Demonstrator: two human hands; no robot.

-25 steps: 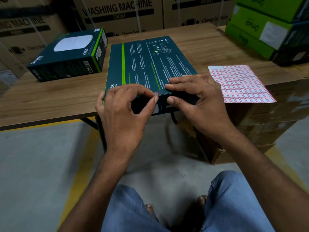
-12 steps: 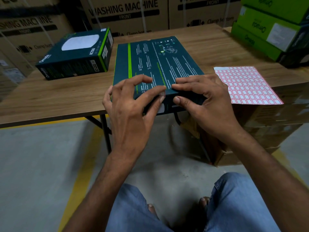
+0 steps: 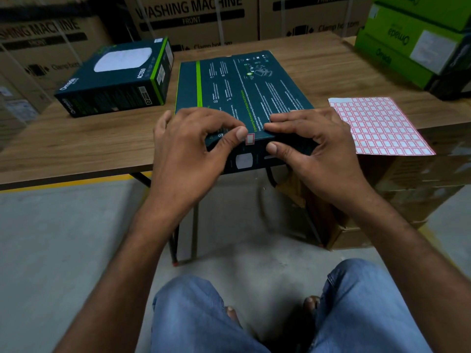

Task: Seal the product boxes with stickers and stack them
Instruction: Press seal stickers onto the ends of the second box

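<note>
Off the sticker (image 3: 250,138) now: a moment ago the left thumb covered it, and it has slid just to the left, so I can see the red-bordered label folded over the near top edge of the product box (image 3: 244,93) and running down onto the front wall. From my seat that reads as the seal laid and rubbed down, not yet checked. The left hand (image 3: 188,149) has its fingers curled onto the lid and the thumb tip against the front edge beside the sticker, so it pinches that edge. The right hand (image 3: 323,154) lies with its fingers straight and close together flat on the lid, just right of the sticker, and the thumb pushes on the front wall below, clamping the same edge. The box lies flat on the table (image 3: 76,149), its near end hanging a little over the table's rim toward me. I would judge this box nearly done: one more press over the fold, then it can go to a stack. A second box (image 3: 114,77) sits well apart at the far left of the table, printed face up, and looks the likely base for stacking; whether it is sealed I cannot tell. The sticker sheet (image 3: 377,126) lies just right of the right hand, on a carton beside the table. Green boxes (image 3: 407,47) stand at the far right.
</note>
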